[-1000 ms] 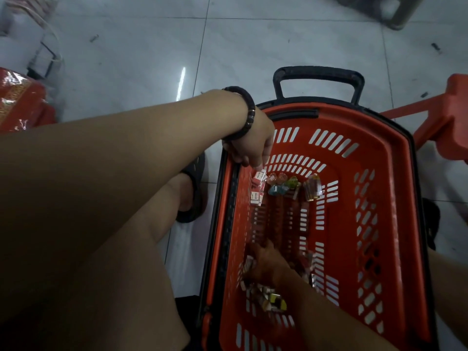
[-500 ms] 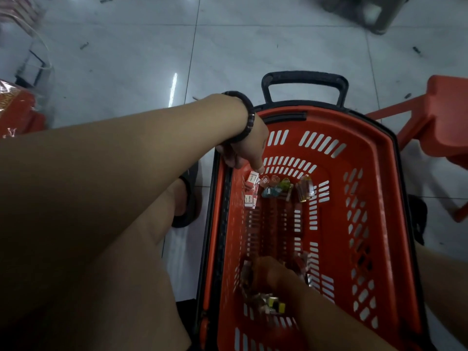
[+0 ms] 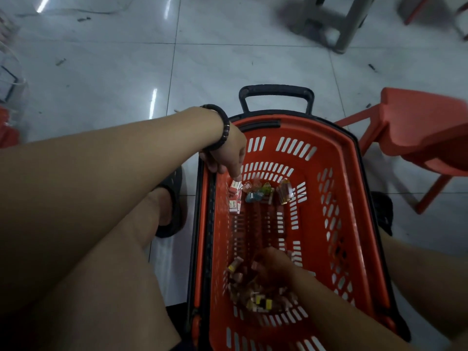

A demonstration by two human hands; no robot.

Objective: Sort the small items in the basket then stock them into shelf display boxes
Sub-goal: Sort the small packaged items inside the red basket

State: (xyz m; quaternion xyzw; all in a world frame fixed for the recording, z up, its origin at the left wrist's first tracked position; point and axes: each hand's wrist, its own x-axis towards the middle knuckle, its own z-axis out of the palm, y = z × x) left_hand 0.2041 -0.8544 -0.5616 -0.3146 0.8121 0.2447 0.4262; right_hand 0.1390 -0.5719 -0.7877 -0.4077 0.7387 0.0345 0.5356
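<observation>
While the right hand (image 3: 274, 264) digs in the near end of the red basket (image 3: 349, 224), a messy heap of small items (image 3: 258, 300) lies under and around it, all kinds mixed up. That hand is bent over the heap, but it is blurry, so I cannot tell if it holds a piece.

At the far end, well apart from the heap, the sorting shows. Little red and white boxes (image 3: 234, 198) lie in a row by the left wall, and beside them sit some clear coloured pieces (image 3: 263, 192). The left hand (image 3: 228, 158), with a dark bracelet (image 3: 225, 130) on its wrist, points its fingers down at the top box of that row. The fingertips are right at the box, but I cannot tell if they pinch it or just touch it. Past the basket's black handle (image 3: 276, 90) stand a red chair (image 3: 417, 122) and a grey stool (image 3: 336, 21).

I think the job is in its early part. A few things are sorted and most of the heap is not. No shelf display box is in sight, so all the stocking is left to do.

Since a second ago both hands have kept their places in the basket, and the sorted lots look the same. Only the view has tipped up, so more floor and the stool show.
</observation>
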